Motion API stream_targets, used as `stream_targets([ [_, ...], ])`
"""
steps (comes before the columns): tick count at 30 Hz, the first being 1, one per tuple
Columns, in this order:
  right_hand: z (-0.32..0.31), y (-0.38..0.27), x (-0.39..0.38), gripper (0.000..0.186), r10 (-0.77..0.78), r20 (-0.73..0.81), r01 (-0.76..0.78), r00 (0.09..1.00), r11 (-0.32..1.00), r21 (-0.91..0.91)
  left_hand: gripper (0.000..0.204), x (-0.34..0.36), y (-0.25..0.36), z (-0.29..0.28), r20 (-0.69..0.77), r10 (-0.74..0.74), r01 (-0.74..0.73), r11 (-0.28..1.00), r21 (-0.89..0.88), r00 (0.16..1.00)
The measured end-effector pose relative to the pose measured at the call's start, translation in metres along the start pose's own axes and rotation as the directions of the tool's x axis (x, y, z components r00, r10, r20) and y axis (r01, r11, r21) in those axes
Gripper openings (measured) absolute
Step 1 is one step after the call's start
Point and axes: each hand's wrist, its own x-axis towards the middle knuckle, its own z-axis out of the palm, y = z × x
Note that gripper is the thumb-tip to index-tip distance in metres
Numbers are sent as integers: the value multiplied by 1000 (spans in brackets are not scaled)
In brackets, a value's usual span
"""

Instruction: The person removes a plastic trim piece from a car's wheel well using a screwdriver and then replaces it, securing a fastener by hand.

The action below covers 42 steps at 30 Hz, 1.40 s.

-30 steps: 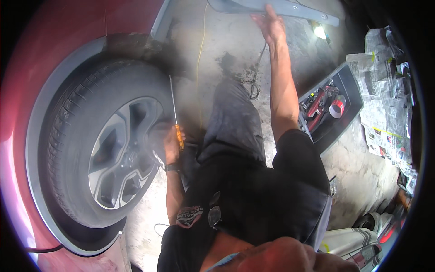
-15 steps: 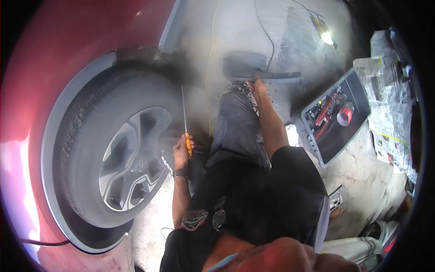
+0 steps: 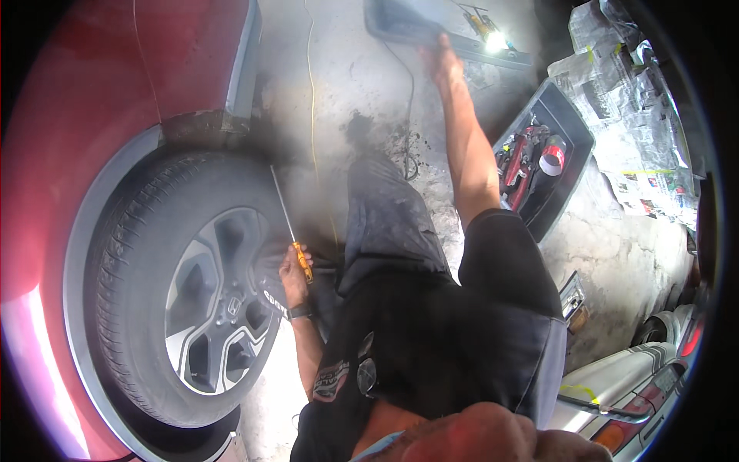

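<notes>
My left hand is closed around the orange handle of a long screwdriver. Its thin metal shaft points up and away, beside the tread of the wheel. With my right arm stretched far forward, my right hand is at the near edge of a dark grey plastic trim panel. The fingers overlap that edge and look closed on it, though motion blurs them. The panel has a wide left part and a narrow strip running right, past a lit work lamp.
The red car body fills the left side. At right stands a grey bin with red tools and a red-and-white roll. Newspaper sheets lie beyond it. Cables and scattered dark dirt lie on the concrete. Another vehicle shows lower right.
My right hand and the plastic panel have moved farther forward, up to the lamp, uncovering dark dirt on the floor. The screwdriver has tilted leftward. The whole view has shifted.
</notes>
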Motion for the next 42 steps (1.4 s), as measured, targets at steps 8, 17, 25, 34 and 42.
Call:
stream_targets([
  [8,-175,80,76,61,151,-1,-128,989,840,-527,37,3,-2,6,35,0,0,1000,2,999],
  [17,-115,94,-160,36,-50,256,234,965,606,-760,37,0,-2,-5,18,-5,5,1000,15,1000],
  [25,2,-155,-296,60,-794,590,748,144,478,460,37,1,-2,0,45,6,-7,1000,24,999],
  [34,-5,-241,-391,57,-809,368,838,-457,-254,482,37,-3,0,5,31,23,-24,999,25,999],
  [42,4,-260,-401,46,-699,266,744,-664,-582,329,36,5,-2,1,16,26,-25,999,-21,1000],
])
